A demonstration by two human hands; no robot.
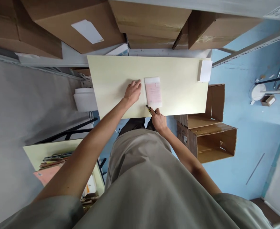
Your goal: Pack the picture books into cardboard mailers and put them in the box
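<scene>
At the middle of the frame a thin pink packet (153, 92) lies flat on the pale surface (178, 73), light and floppy by the look of it, best pinned at its edges, the left hand (132, 92) spread flat just beside it, the right hand (158, 120) closed around a small cutter (150, 109) at its near corner.

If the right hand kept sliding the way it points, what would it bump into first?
Probably the pink-and-white packet: the right hand holds a dark tool whose tip is at the packet's near edge on the pale table.
</scene>
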